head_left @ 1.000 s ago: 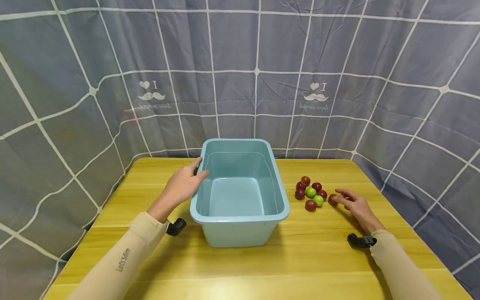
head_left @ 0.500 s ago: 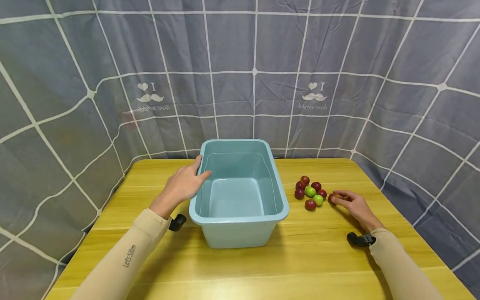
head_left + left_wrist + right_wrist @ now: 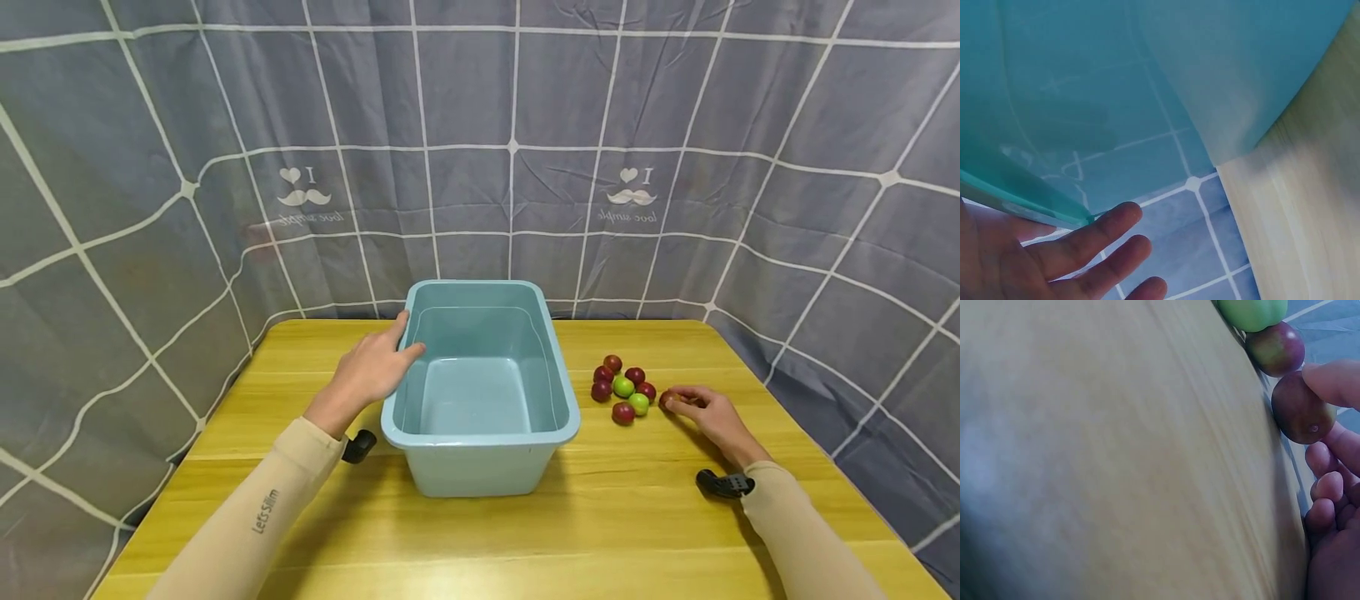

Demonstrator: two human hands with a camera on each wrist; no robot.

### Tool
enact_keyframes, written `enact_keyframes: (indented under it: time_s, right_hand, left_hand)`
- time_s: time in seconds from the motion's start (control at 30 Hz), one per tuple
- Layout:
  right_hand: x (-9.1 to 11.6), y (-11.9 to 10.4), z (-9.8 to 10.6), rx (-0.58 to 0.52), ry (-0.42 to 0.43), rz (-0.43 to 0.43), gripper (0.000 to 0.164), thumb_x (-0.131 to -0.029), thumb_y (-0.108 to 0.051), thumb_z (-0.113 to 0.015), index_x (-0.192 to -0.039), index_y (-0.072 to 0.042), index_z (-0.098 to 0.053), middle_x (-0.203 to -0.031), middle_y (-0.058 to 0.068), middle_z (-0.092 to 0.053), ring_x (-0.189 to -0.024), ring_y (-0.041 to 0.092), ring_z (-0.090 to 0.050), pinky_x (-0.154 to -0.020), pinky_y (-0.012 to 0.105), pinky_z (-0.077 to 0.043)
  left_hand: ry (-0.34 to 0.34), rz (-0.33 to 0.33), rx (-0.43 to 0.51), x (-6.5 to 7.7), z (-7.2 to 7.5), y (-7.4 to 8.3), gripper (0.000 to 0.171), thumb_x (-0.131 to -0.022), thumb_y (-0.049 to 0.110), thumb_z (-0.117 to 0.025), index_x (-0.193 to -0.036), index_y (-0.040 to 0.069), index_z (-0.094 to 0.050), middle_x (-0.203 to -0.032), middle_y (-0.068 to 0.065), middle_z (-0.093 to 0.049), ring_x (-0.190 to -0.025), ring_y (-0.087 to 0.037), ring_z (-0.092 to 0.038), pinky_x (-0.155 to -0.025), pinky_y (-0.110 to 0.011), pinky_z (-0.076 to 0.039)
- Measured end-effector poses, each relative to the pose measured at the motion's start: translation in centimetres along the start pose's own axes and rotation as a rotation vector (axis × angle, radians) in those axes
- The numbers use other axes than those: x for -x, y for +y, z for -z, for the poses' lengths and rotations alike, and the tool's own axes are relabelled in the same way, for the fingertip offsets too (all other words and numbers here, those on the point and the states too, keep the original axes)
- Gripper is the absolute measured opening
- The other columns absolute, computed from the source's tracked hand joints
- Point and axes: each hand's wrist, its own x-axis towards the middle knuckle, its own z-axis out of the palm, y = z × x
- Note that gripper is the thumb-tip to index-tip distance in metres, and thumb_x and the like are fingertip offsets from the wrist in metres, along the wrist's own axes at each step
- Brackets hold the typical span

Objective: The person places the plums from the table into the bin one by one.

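A light blue plastic tub (image 3: 480,437) stands mid-table, with nothing in it. My left hand (image 3: 367,371) holds its left rim, thumb over the inner side and fingers outside; in the left wrist view the fingers (image 3: 1107,234) extend past the rim. On the right, my right hand (image 3: 712,417) pinches a dark red plum (image 3: 1300,406) between thumb and fingertips, low at the tabletop. Just left of it lies a loose cluster of plums, several dark red ones such as this red plum (image 3: 623,412) and two green plums (image 3: 623,386).
The yellow wooden table (image 3: 480,550) bears all of this. A grey curtain (image 3: 480,167) with white grid lines hangs around its back and sides. Black wrist cameras, such as the right camera (image 3: 723,483), sit below each hand.
The right fingers have closed in on the plum at the cluster's right side. On the tub's rim, the left hand's thumb has slid slightly further inward. The other plums have not moved.
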Motion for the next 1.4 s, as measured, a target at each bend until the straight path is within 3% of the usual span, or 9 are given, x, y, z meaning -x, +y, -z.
enact_keyframes:
  time_s: [0.27,0.63,0.8,0.93,1.03,1.2,1.3,1.4]
  right_hand:
    - [0.11,0.03,-0.06,0.026,0.002,-0.007,0.067,-0.096,-0.051,-0.062,-0.138,0.001,-0.057,-0.131,0.023,-0.060,-0.115,0.027,-0.054,-0.088,0.026,-0.043]
    - [0.15,0.00,0.23,0.011,-0.004,-0.027,0.071,-0.095,-0.055,-0.062,-0.138,0.002,-0.057,-0.132,0.024,-0.060,-0.120,0.031,-0.051,-0.092,0.032,-0.039]
    - [0.17,-0.06,0.27,-0.006,-0.012,-0.039,0.070,-0.095,-0.055,-0.062,-0.139,0.000,-0.057,-0.134,0.022,-0.060,-0.112,0.016,-0.052,-0.090,0.027,-0.040]
    - [0.16,-0.19,0.28,-0.002,0.000,-0.041,0.069,-0.094,-0.056,-0.062,-0.137,-0.001,-0.060,-0.132,0.019,-0.061,-0.101,0.006,-0.051,-0.084,0.021,-0.041]
    - [0.16,-0.34,0.28,0.001,0.008,-0.049,0.071,-0.094,-0.056,-0.062,-0.137,-0.001,-0.059,-0.131,0.020,-0.060,-0.104,0.013,-0.051,-0.082,0.021,-0.040]
    - [0.25,-0.46,0.33,-0.015,-0.005,-0.072,0.075,-0.094,-0.058,-0.061,-0.140,0.001,-0.057,-0.138,0.026,-0.055,-0.122,0.032,-0.049,-0.089,0.029,-0.038]
    - [0.29,-0.47,0.44,-0.027,-0.013,-0.078,0.076,-0.094,-0.058,-0.061,-0.141,0.002,-0.056,-0.142,0.028,-0.053,-0.127,0.035,-0.047,-0.092,0.033,-0.038]
    - [0.17,-0.37,0.60,-0.035,-0.014,-0.093,0.077,-0.093,-0.060,-0.061,-0.141,0.001,-0.056,-0.142,0.025,-0.054,-0.125,0.030,-0.047,-0.092,0.029,-0.039]
  left_hand:
    - [0.007,0.009,-0.058,0.17,0.23,0.16,0.077,-0.100,0.057,-0.035,-0.164,0.021,-0.010,-0.148,-0.018,-0.053,-0.125,-0.038,-0.057,-0.069,-0.044,-0.048]
    - [0.012,0.014,-0.075,0.39,0.20,0.67,0.080,-0.099,0.058,-0.036,-0.164,0.020,-0.011,-0.127,-0.018,-0.065,-0.113,-0.036,-0.061,-0.061,-0.038,-0.045]
    - [0.018,0.014,-0.077,0.33,0.16,0.66,0.080,-0.098,0.058,-0.038,-0.164,0.021,-0.012,-0.122,-0.017,-0.066,-0.105,-0.033,-0.062,-0.058,-0.037,-0.044]
    - [0.014,0.015,-0.075,0.37,0.13,0.61,0.080,-0.098,0.058,-0.039,-0.164,0.021,-0.012,-0.136,-0.019,-0.060,-0.114,-0.035,-0.060,-0.059,-0.036,-0.044]
    - [0.008,0.025,-0.071,0.41,0.17,0.60,0.080,-0.098,0.058,-0.038,-0.164,0.021,-0.012,-0.136,-0.019,-0.061,-0.115,-0.036,-0.061,-0.059,-0.037,-0.044]
    - [-0.001,0.037,-0.064,0.50,0.21,0.61,0.079,-0.099,0.057,-0.037,-0.164,0.023,-0.009,-0.130,-0.019,-0.063,-0.111,-0.034,-0.062,-0.059,-0.037,-0.044]
    - [-0.001,0.039,-0.060,0.51,0.18,0.61,0.079,-0.099,0.057,-0.037,-0.164,0.024,-0.008,-0.134,-0.019,-0.062,-0.115,-0.035,-0.061,-0.061,-0.038,-0.044]
    - [0.004,0.040,-0.061,0.46,0.13,0.56,0.079,-0.098,0.058,-0.036,-0.164,0.025,-0.008,-0.140,-0.019,-0.059,-0.122,-0.038,-0.059,-0.066,-0.041,-0.046]
